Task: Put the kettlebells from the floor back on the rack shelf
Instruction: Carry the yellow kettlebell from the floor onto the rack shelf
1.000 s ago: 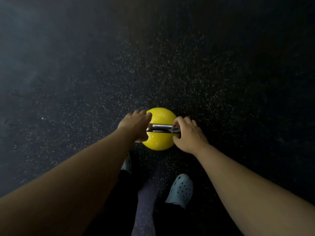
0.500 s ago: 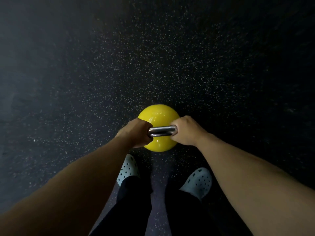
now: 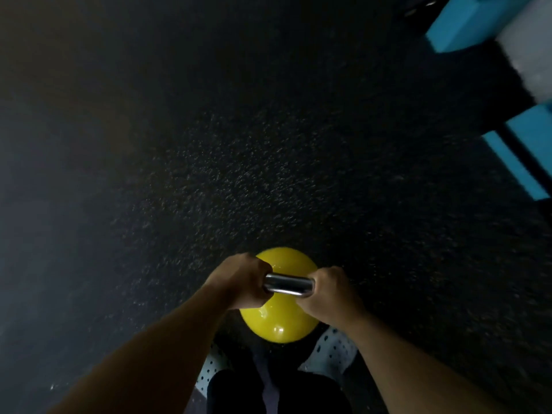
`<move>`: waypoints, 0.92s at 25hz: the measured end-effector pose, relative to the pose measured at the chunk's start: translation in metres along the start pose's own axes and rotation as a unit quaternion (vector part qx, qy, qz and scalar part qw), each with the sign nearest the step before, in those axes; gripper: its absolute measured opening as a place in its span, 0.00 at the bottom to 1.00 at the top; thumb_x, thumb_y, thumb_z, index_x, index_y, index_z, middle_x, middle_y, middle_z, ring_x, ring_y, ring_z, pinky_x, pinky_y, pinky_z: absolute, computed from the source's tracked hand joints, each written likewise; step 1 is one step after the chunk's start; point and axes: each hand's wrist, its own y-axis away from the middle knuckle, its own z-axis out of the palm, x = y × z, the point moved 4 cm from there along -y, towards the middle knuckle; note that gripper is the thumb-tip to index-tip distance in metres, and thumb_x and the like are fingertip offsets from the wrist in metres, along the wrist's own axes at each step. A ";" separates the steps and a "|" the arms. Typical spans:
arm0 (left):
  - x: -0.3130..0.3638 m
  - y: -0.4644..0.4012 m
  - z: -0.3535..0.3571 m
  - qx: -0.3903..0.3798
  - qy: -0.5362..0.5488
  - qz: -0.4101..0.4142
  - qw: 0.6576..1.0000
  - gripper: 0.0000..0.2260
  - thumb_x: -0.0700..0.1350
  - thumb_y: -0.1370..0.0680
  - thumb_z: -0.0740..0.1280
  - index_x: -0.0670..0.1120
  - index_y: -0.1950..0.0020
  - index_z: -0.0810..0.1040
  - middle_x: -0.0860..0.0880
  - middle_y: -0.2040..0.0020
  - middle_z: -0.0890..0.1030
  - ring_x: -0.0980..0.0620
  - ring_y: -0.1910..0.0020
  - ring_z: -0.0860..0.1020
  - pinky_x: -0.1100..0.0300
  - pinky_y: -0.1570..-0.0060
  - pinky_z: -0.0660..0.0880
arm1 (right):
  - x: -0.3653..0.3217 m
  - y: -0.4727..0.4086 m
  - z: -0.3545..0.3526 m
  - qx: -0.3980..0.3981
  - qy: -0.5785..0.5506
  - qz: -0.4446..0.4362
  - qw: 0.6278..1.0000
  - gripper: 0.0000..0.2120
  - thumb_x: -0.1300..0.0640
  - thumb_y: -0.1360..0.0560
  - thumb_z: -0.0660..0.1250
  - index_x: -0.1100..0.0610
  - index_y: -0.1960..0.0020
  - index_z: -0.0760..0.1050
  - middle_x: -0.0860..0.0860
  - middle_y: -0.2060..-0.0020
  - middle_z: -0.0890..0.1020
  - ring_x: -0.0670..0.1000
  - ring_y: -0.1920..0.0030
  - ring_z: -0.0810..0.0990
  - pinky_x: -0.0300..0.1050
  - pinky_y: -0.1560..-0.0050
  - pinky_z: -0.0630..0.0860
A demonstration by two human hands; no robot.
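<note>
A yellow kettlebell point(image 3: 280, 322) with a shiny steel handle point(image 3: 288, 284) hangs low in the middle of the head view, above my feet. My left hand point(image 3: 240, 280) is closed around the left end of the handle and my right hand point(image 3: 331, 292) around the right end. Only the middle stretch of the handle shows between my fists. The rack shelf cannot be made out with certainty.
Dark speckled rubber floor point(image 3: 239, 162) fills most of the view. Blue and white blurred structures point(image 3: 466, 22) stand at the upper right edge, with another blue piece point(image 3: 525, 156) below. My pale perforated clogs point(image 3: 334, 351) show under the kettlebell.
Both hands closed fully on the handle and the kettlebell came up off the floor. The view swung, bringing the blue structures into sight at the right.
</note>
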 end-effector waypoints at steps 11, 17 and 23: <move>0.331 -0.137 -0.160 0.031 -0.175 0.222 0.959 0.11 0.57 0.27 0.64 0.52 0.54 0.80 0.53 0.58 0.81 0.53 0.60 0.80 0.59 0.62 0.74 | 0.167 0.110 -0.288 0.233 -0.042 0.101 0.966 0.12 0.49 0.33 0.71 0.56 0.55 0.82 0.53 0.60 0.84 0.51 0.59 0.84 0.35 0.71 0.73; 0.493 -0.215 -0.218 0.059 -0.176 0.315 0.931 0.10 0.55 0.31 0.66 0.50 0.57 0.80 0.49 0.61 0.83 0.47 0.61 0.82 0.56 0.65 0.74 | 0.256 0.153 -0.423 0.319 -0.037 0.134 0.937 0.06 0.50 0.36 0.67 0.52 0.68 0.73 0.53 0.69 0.81 0.54 0.65 0.81 0.43 0.69 0.69; 0.654 -0.301 -0.275 0.070 -0.199 0.408 0.888 0.14 0.57 0.30 0.65 0.48 0.55 0.81 0.47 0.57 0.84 0.44 0.57 0.83 0.54 0.59 0.79 | 0.357 0.175 -0.552 0.422 -0.008 0.203 0.883 0.11 0.50 0.38 0.65 0.57 0.65 0.78 0.56 0.67 0.84 0.58 0.64 0.83 0.47 0.66 0.77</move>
